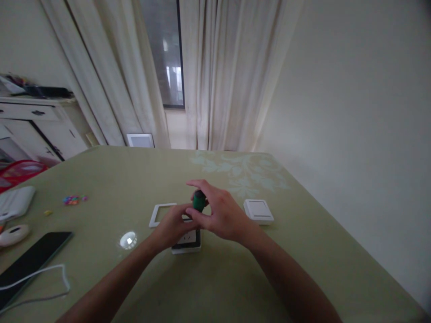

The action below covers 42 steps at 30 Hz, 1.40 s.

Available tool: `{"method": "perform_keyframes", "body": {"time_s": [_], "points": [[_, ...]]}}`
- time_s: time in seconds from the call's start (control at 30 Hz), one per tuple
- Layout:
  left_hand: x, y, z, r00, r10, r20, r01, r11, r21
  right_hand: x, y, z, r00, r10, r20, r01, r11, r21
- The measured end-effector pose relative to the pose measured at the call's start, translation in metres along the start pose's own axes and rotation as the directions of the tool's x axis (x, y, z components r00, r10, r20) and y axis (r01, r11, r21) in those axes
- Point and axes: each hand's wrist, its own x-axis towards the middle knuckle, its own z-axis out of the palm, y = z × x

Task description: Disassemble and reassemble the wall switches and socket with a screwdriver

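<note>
My right hand (220,215) grips the green handle of a screwdriver (199,201), which stands roughly upright over a wall socket (187,240). The socket lies on the table, white with a dark surround and plug slots on its face. My left hand (173,225) is closed at the socket's upper left, its fingertips by the lower end of the screwdriver; what they pinch is hidden. The screwdriver's tip is also out of sight. Just behind my left hand lies a white rectangular frame (155,216). To the right of my right hand sits a white switch plate (258,211).
On the left of the green-covered table (111,188) are a black phone (33,260), a white cable (65,278), a round pale device (14,235) and small colourful beads (72,200). A wall (363,134) runs along the right edge. Curtains (232,76) hang behind.
</note>
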Motion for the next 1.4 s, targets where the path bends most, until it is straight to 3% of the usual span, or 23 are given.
{"method": "perform_keyframes", "body": {"time_s": [0.27,0.47,0.6,0.83,1.0,1.13,1.23,1.3,1.37,1.4], "points": [[-0.003,-0.001,-0.004,0.994,0.033,0.107,-0.029,0.999,-0.037,0.000,0.004,-0.002,1.000,0.026,-0.009,-0.026,1.000,-0.006],[-0.004,0.001,0.005,1.000,0.017,-0.007,-0.017,1.000,0.011,0.000,0.002,-0.001,1.000,0.028,0.012,-0.027,0.999,-0.030],[-0.006,0.004,0.008,1.000,0.012,-0.001,-0.012,0.999,0.043,-0.001,0.003,-0.002,0.999,0.037,0.005,-0.036,0.998,-0.042],[0.002,0.001,-0.012,0.996,-0.014,0.084,0.003,0.992,0.126,0.000,0.004,-0.006,0.997,0.081,-0.005,-0.082,0.996,-0.037],[-0.011,-0.010,-0.013,0.945,-0.067,0.320,-0.087,0.892,0.444,-0.001,0.012,-0.019,0.982,0.115,-0.149,-0.114,0.993,0.016],[-0.025,-0.021,0.007,0.949,-0.050,0.312,-0.119,0.858,0.499,-0.001,0.020,-0.030,0.945,0.158,-0.288,-0.142,0.987,0.077],[-0.030,-0.026,0.010,0.980,-0.044,0.196,-0.040,0.914,0.404,0.001,0.028,-0.035,0.920,0.202,-0.337,-0.169,0.978,0.126],[-0.031,-0.028,0.005,0.996,-0.079,0.041,0.068,0.972,0.227,0.002,0.034,-0.038,0.908,0.235,-0.347,-0.202,0.971,0.127],[-0.031,-0.029,-0.001,0.968,-0.219,-0.125,0.206,0.972,-0.114,0.003,0.040,-0.040,0.901,0.258,-0.350,-0.237,0.966,0.103],[-0.031,-0.029,-0.003,0.932,-0.323,-0.162,0.255,0.907,-0.336,0.004,0.042,-0.041,0.897,0.270,-0.349,-0.252,0.963,0.095]]}}
